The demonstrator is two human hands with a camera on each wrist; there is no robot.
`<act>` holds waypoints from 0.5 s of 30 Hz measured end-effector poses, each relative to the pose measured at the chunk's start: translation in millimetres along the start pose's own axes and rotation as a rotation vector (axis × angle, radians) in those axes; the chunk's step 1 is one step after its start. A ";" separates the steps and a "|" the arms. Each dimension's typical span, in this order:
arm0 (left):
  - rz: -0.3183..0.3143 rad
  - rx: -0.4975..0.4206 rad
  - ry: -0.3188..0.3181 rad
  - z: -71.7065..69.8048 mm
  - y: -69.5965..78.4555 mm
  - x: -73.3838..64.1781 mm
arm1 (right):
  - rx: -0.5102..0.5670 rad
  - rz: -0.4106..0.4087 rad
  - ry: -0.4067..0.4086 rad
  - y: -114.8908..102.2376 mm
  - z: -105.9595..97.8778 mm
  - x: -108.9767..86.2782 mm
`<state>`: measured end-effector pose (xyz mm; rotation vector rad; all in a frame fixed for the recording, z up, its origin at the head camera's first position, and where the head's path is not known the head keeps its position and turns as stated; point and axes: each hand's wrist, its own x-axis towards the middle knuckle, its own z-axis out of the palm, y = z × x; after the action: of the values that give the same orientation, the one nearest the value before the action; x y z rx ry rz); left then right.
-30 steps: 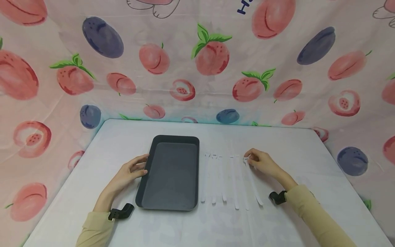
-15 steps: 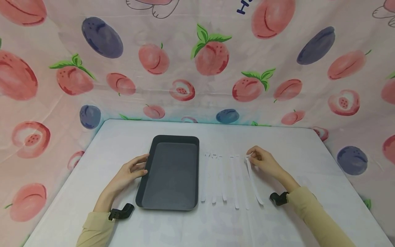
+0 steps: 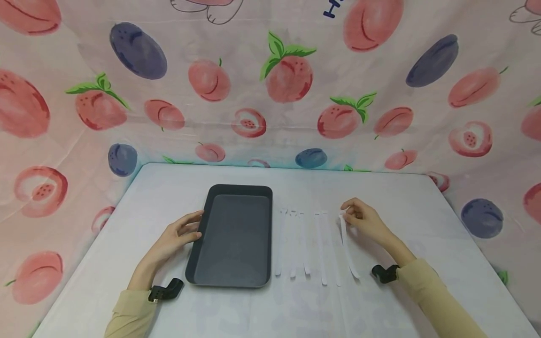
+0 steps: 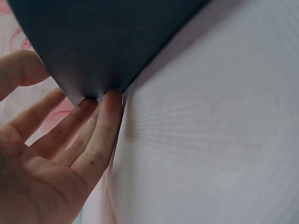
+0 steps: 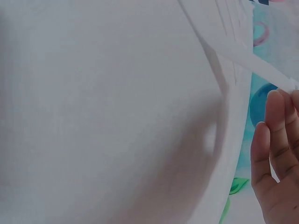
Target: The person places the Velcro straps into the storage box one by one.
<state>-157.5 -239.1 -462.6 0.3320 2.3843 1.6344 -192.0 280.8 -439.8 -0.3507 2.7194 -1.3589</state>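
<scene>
My left hand (image 3: 179, 231) rests against the left side of a dark grey rectangular baking tray (image 3: 230, 239). In the left wrist view, its fairly straight fingers (image 4: 103, 122) touch the tray's outer wall. To the right, my right hand (image 3: 367, 224) pinches the far end of a thin white strip (image 3: 348, 256). That end is raised, and the strip slopes down toward its near end. The right wrist view has the strip (image 5: 238, 53) running up to the fingertips, the pinch itself partly cut off at the frame edge.
Several similar white strips (image 3: 321, 256) lie side by side between the tray and my right hand, each with a small notched far end. All lie on a white-covered table (image 3: 236, 312). A fruit-patterned cloth (image 3: 249, 75) hangs behind.
My right hand has shifted slightly right, carrying the far end of the pinched strip with it, away from the other strips. Left hand and tray stay in place.
</scene>
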 end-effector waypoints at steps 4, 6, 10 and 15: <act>0.003 0.004 -0.001 -0.4 -0.4 0.3 | 0.009 -0.016 0.018 -1.5 -1.1 -2.0; 0.002 0.001 -0.002 -0.7 -0.7 0.7 | 0.020 -0.025 0.024 -2.4 -1.4 -2.7; 0.001 -0.009 -0.005 -1.0 -1.3 1.2 | 0.037 -0.054 0.033 -4.9 -2.1 -4.1; 0.004 -0.006 -0.010 -0.8 -2.2 0.7 | 0.029 -0.103 0.050 -7.6 -4.4 -6.9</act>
<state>-158.6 -240.3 -464.4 0.3435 2.3723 1.6379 -184.8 281.5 -431.3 -0.4670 2.7535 -1.4497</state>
